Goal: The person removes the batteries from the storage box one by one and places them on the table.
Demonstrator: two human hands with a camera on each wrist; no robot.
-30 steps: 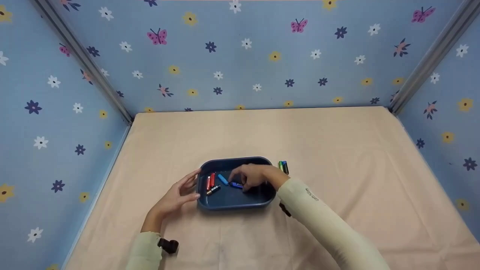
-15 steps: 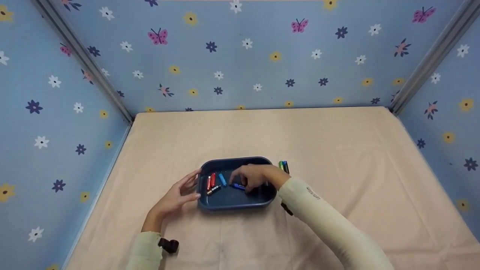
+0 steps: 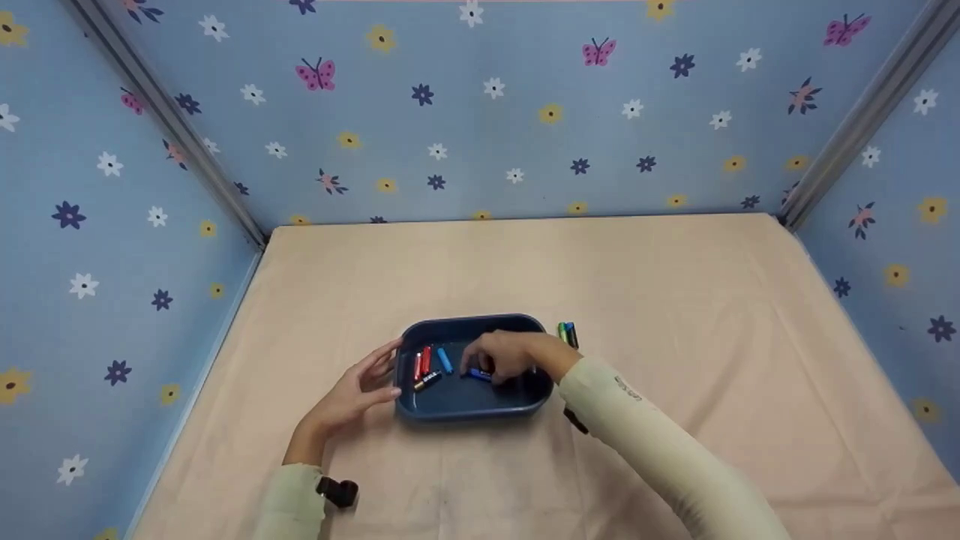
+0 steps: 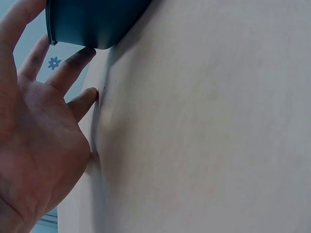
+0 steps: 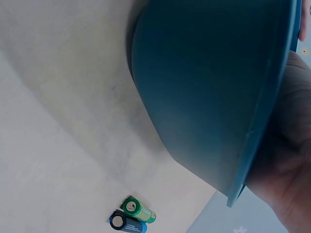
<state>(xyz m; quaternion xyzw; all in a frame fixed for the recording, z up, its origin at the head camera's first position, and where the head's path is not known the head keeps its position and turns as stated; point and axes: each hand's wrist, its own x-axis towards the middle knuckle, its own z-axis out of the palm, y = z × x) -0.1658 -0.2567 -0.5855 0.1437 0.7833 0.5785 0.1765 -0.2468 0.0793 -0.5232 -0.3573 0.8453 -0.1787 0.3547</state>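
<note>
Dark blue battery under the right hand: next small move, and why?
Probably swing the dark blue battery parallel to the light blue battery: they lie at an angle, while two red batteries lie side by side. The right hand has its thumb and a finger at the dark blue one, and the left hand touches the tray.

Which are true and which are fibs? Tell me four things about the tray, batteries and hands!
1. A light blue cylindrical battery lies inside the dark blue, rounded-rectangular, plastic-looking tray. True.
2. The green cylindrical battery lies inside the tray too. False: it lies outside.
3. The person's right hand has fingers at a dark blue cylindrical battery. True.
4. The person's left hand holds a battery. False: it touches the tray's left end.
</note>
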